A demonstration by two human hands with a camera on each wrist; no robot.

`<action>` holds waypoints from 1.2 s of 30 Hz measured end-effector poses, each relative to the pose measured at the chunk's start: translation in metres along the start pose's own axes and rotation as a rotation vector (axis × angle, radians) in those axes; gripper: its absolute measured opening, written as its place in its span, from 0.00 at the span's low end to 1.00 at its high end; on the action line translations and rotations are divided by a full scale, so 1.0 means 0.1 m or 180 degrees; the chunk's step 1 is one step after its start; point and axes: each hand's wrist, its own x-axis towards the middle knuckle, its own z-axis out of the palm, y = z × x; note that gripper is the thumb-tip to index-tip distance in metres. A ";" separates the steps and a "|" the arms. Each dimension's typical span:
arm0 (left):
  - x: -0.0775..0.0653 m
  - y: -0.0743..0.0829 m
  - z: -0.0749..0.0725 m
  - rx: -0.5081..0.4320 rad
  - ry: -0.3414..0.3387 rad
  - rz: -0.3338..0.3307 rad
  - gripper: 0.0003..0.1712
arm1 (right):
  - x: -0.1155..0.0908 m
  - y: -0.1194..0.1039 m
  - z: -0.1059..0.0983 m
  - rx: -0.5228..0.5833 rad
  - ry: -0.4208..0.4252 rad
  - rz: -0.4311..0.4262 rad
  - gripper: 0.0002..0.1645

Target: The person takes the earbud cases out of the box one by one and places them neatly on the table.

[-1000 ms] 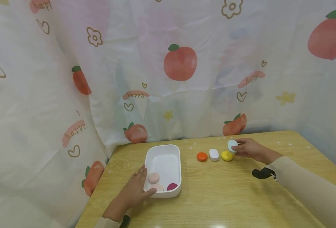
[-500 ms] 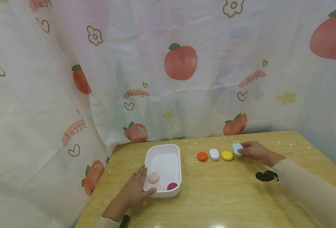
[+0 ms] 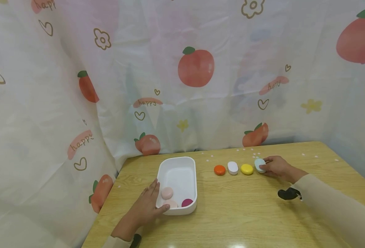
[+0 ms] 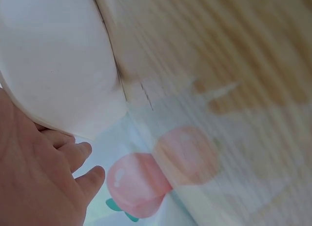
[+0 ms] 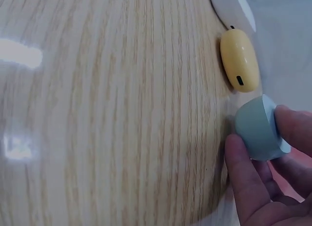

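My right hand (image 3: 280,167) pinches a small light-blue rounded case (image 3: 259,165) between thumb and fingers, low over the table at the right end of a row. In the right wrist view the blue case (image 5: 261,128) shows its curved side, with a yellow oval case (image 5: 240,60) that has a small dark slot close by. Farther left in the row are a white oval case (image 3: 232,168) and an orange one (image 3: 219,170). My left hand (image 3: 145,205) rests against the left side of a white tray (image 3: 196,186), fingers extended along its wall and thumb at the near rim.
Inside the tray, two pale pink round pieces (image 3: 167,193) and a dark magenta one (image 3: 187,202) lie at the near end. A wooden table (image 3: 232,213) carries everything. Behind it hangs a fruit-print curtain (image 3: 219,117).
My right hand has carried the light-blue case from over the yellow case to the right and down beside it. My left hand and the tray have stayed in place.
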 end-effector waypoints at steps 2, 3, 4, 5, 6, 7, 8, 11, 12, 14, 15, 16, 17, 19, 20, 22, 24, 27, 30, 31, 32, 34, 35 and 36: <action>0.00 0.00 0.00 -0.0002 -0.0005 -0.0002 0.59 | 0.00 0.00 0.00 -0.0027 0.0011 0.0013 0.37; 0.00 0.00 0.00 -0.0004 -0.0003 -0.0002 0.59 | 0.00 -0.01 0.01 -0.0043 0.0006 0.0015 0.38; 0.00 0.00 0.00 -0.0002 -0.0001 -0.0003 0.59 | 0.00 -0.01 0.01 -0.0066 -0.0002 0.0009 0.38; 0.00 0.00 0.00 -0.0003 0.0000 -0.0004 0.58 | 0.00 -0.02 0.01 -0.0085 0.0003 0.0019 0.38; 0.00 0.00 0.01 -0.0005 -0.0003 -0.0006 0.58 | 0.00 -0.03 0.02 -0.0137 0.0006 0.0016 0.39; 0.00 0.00 0.01 0.0001 -0.0005 -0.0009 0.58 | 0.00 -0.03 0.02 -0.0196 0.0010 0.0010 0.39; 0.01 -0.01 0.01 0.0007 -0.0005 -0.0010 0.58 | 0.00 -0.04 0.02 -0.0243 0.0022 0.0011 0.39; 0.01 -0.01 0.01 0.0030 -0.0008 -0.0011 0.58 | 0.00 -0.05 0.03 -0.0382 0.0060 0.0024 0.38; 0.01 -0.01 0.01 0.0035 -0.0009 -0.0009 0.58 | 0.00 -0.06 0.04 -0.0424 0.0066 0.0019 0.37; 0.01 -0.01 0.02 0.0042 -0.0009 -0.0013 0.58 | -0.01 -0.07 0.05 -0.0476 0.0088 0.0033 0.36; 0.01 -0.01 0.02 0.0044 -0.0009 -0.0016 0.58 | -0.01 -0.07 0.05 -0.0508 0.0093 0.0036 0.36; 0.01 -0.01 0.02 0.0043 -0.0011 -0.0023 0.58 | -0.01 -0.08 0.06 -0.0544 0.0107 0.0033 0.35; 0.01 -0.01 0.02 0.0043 -0.0016 -0.0032 0.58 | -0.01 -0.09 0.06 -0.0584 0.0124 0.0025 0.34; 0.01 -0.01 0.02 0.0047 -0.0021 -0.0048 0.59 | -0.01 -0.10 0.06 -0.0666 0.0157 0.0001 0.32; 0.01 -0.01 0.02 0.0048 -0.0022 -0.0054 0.59 | -0.01 -0.10 0.06 -0.0693 0.0171 0.0000 0.31; 0.01 0.00 0.02 0.0037 -0.0026 -0.0061 0.59 | -0.02 -0.11 0.06 -0.0750 0.0195 -0.0003 0.28; 0.01 0.00 0.03 0.0021 -0.0027 -0.0058 0.59 | -0.01 -0.10 0.05 -0.0809 0.0192 0.0001 0.27; 0.01 0.00 0.04 -0.0008 -0.0040 -0.0065 0.60 | 0.00 -0.07 0.04 -0.0842 0.0166 0.0062 0.26; 0.01 -0.01 0.05 -0.0009 -0.0054 -0.0075 0.61 | 0.01 -0.06 0.03 -0.0814 0.0101 0.0111 0.27; 0.01 -0.01 0.05 -0.0003 -0.0054 -0.0076 0.61 | 0.02 -0.06 0.03 -0.0794 0.0082 0.0129 0.27; 0.01 -0.01 0.04 -0.0003 -0.0055 -0.0075 0.61 | 0.01 -0.06 0.03 -0.0783 0.0061 0.0124 0.28; 0.01 -0.01 0.04 0.0008 -0.0041 -0.0061 0.60 | 0.01 -0.07 0.03 -0.0777 0.0033 0.0104 0.30; 0.01 -0.01 0.03 0.0010 -0.0032 -0.0052 0.60 | 0.01 -0.07 0.03 -0.0776 0.0021 0.0087 0.30; 0.01 -0.01 0.02 0.0014 -0.0024 -0.0044 0.60 | 0.01 -0.07 0.03 -0.0780 0.0011 0.0070 0.31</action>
